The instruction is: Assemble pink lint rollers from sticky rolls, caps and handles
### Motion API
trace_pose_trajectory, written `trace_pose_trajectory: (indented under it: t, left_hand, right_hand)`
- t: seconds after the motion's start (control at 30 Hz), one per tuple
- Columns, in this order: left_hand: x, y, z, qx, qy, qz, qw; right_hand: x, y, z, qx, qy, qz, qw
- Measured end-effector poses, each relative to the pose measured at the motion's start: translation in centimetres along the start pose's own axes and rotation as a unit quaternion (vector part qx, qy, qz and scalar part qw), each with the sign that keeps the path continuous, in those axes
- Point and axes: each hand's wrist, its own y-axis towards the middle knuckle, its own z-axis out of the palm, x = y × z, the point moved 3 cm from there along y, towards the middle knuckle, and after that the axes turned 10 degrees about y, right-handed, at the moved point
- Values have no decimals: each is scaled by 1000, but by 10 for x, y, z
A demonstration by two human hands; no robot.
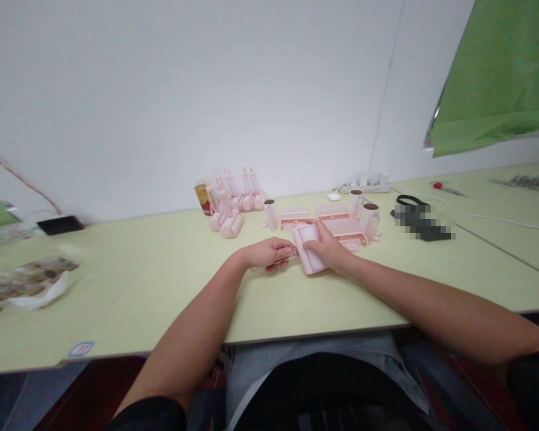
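Observation:
My right hand is wrapped round a pale pink, rounded plastic case, held tilted above the table. The thumb lies across its face. At the left side of this case, my left hand is closed in a pinch; a small, shiny bit shows at its fingertips, too small to name. Just behind the hands lie open pink trays with thin round pieces by them. Pink tubes with dark brown tops stand beside the trays, one on the left and others on the right.
Several pink assembled pieces stand at the back left, beside a yellow and red package. On the right are black-handled scissors, partly pixelated, a red-tipped tool and a power strip. A dark flat device lies far left.

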Motion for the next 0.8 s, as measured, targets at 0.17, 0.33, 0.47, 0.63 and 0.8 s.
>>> trace_pose_trajectory:
  t: [0.17,0.33,0.47,0.63,0.8]
  left_hand:
    - [5,1,-2,-8,-14,-6,1000]
    - [7,1,-5,-14,-62,7,998]
    - [5,-1,-11,-40,-110,21,993]
    - [10,1,-18,-94,-183,25,978]
    - [12,1,-23,-145,-236,49,960]
  right_hand:
    - [4,5,-4,9,-13,3,1000]
    - [9,8,-6,38,60,2,997]
    - [9,13,-9,43,81,-29,995]
    - [6,15,-12,27,81,-50,995]
    - [8,11,-8,30,121,-29,992]
